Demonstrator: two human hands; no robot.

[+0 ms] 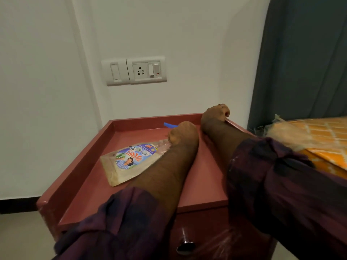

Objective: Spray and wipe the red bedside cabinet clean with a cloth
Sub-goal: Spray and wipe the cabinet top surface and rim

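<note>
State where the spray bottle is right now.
Head view: the spray bottle lies on top of the red cabinet, left of centre, its neck gripped by the left hand.

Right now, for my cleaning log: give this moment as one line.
left hand grips spray bottle by neck | right hand holds red cabinet at right rim | cloth not in view

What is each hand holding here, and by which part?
The left hand grips the spray bottle at its neck, below the blue nozzle. The right hand grips the red cabinet by its right rim.
</note>
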